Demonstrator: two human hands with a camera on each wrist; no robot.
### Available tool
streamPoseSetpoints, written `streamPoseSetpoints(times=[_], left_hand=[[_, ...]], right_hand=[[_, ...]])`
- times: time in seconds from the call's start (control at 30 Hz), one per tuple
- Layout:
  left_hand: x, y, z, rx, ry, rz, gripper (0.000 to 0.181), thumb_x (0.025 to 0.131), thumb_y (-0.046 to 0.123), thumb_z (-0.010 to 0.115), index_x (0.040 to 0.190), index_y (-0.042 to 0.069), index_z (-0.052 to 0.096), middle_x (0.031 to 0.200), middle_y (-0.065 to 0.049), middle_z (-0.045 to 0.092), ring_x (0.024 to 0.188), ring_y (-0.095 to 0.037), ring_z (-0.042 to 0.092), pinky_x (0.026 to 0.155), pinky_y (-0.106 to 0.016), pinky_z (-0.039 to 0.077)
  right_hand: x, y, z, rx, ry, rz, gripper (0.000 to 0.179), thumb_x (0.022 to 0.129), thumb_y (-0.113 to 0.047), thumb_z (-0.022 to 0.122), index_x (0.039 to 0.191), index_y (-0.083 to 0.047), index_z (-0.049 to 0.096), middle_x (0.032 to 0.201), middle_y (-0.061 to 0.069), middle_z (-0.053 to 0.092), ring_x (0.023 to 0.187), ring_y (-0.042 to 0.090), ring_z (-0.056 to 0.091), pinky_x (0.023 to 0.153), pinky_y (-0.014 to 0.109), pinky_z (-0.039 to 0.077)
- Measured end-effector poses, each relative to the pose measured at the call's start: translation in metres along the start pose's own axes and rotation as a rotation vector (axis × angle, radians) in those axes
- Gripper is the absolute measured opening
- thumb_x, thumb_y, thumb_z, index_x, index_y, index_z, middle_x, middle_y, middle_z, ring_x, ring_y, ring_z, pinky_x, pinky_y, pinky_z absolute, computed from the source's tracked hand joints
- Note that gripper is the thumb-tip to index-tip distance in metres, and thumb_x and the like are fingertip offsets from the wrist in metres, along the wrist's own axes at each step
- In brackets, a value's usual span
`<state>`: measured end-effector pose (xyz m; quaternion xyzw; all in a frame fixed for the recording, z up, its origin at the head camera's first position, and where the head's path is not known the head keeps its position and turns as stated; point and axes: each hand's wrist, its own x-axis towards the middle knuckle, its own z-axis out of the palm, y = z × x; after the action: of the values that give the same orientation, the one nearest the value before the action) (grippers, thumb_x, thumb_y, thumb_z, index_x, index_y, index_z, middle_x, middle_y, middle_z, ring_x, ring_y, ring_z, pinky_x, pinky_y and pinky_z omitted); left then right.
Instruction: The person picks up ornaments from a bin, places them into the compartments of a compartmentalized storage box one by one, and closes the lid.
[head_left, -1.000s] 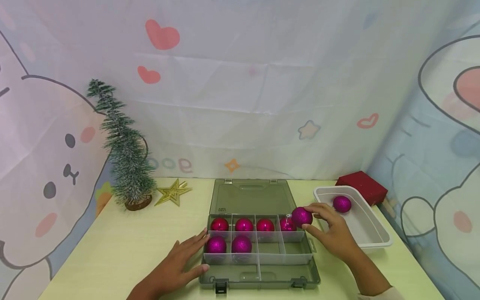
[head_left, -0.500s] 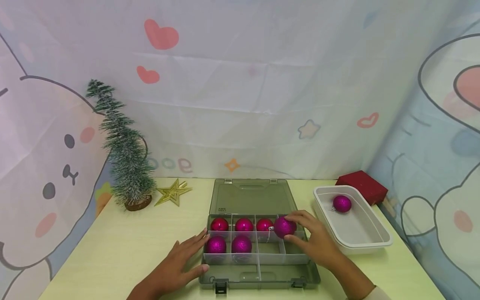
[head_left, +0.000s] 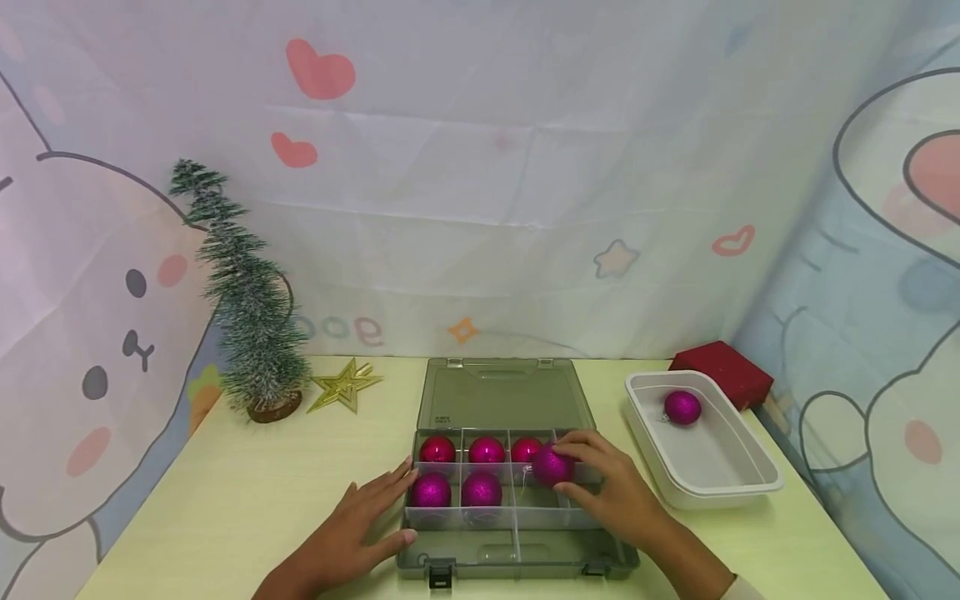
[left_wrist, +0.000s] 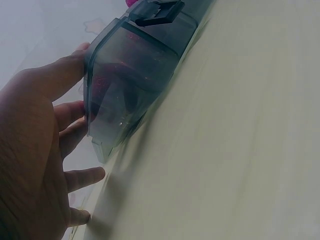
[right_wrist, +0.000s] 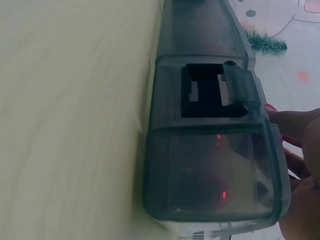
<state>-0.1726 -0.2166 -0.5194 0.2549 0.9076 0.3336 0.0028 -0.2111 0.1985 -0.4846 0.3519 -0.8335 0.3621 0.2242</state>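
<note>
My right hand (head_left: 618, 492) pinches a glittery purple Christmas ball (head_left: 552, 467) by its right side, over the third compartment of the middle row. The ball's hanger points left. Below lies a grey see-through divided box (head_left: 465, 546), its lid (head_left: 506, 396) laid back. Shiny balls, such as this red one (head_left: 438, 450), fill back-row compartments. Two glittery purple balls, one of them (head_left: 431, 490) at the far left, sit in the middle row. My left hand (head_left: 341, 529) touches the box's left side with thumb and fingers spread, as the left wrist view also shows.
A white tub (head_left: 723, 458) on the right holds one glittery purple ball (head_left: 682, 408). Behind it sits a dark red box (head_left: 723, 373). A small artificial tree (head_left: 258, 333) and a gold star (head_left: 347, 385) stand at the back left. A printed curtain (head_left: 480, 183) hangs behind the table.
My right hand has carried the purple ball left and slightly nearer, from beside the back right compartment to over the middle row. The left hand has stayed at the box.
</note>
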Motion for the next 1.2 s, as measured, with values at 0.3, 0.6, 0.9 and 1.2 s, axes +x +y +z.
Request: streamPoseSetpoints(times=[0.3, 0.6, 0.9, 1.2], left_hand=[[-0.001, 0.002, 0.000, 0.006, 0.007, 0.007, 0.073, 0.107, 0.046, 0.068, 0.171, 0.025, 0.041, 0.180, -0.001, 0.034, 0.161, -0.047, 0.038, 0.112, -0.096, 0.019], [-0.001, 0.003, 0.000, 0.007, 0.015, 0.022, 0.073, 0.107, 0.044, 0.069, 0.171, 0.023, 0.042, 0.179, -0.003, 0.036, 0.160, -0.049, 0.041, 0.110, -0.096, 0.020], [-0.001, 0.005, -0.001, 0.010, 0.004, 0.014, 0.073, 0.107, 0.045, 0.069, 0.171, 0.023, 0.041, 0.180, -0.002, 0.035, 0.160, -0.049, 0.040, 0.111, -0.096, 0.020], [-0.001, 0.005, -0.001, 0.016, 0.012, 0.022, 0.073, 0.107, 0.044, 0.069, 0.171, 0.025, 0.041, 0.180, -0.002, 0.035, 0.159, -0.049, 0.041, 0.111, -0.096, 0.020]], right_hand=[[-0.002, -0.004, 0.006, -0.005, -0.013, -0.037, 0.052, 0.079, -0.001, 0.096, 0.126, -0.011, 0.078, 0.129, 0.003, 0.070, 0.116, 0.025, 0.073, 0.104, 0.016, 0.056], [-0.005, -0.008, 0.010, -0.023, -0.062, 0.019, 0.049, 0.083, -0.011, 0.095, 0.128, -0.014, 0.078, 0.130, 0.006, 0.073, 0.119, 0.024, 0.074, 0.099, 0.035, 0.064], [-0.007, -0.009, 0.011, -0.085, -0.104, 0.073, 0.044, 0.089, -0.016, 0.091, 0.131, -0.016, 0.076, 0.132, 0.007, 0.075, 0.124, 0.029, 0.071, 0.101, 0.053, 0.060], [-0.011, -0.006, 0.008, -0.063, -0.145, 0.084, 0.041, 0.096, -0.019, 0.085, 0.135, -0.019, 0.074, 0.136, 0.001, 0.071, 0.131, 0.026, 0.065, 0.103, 0.061, 0.049]])
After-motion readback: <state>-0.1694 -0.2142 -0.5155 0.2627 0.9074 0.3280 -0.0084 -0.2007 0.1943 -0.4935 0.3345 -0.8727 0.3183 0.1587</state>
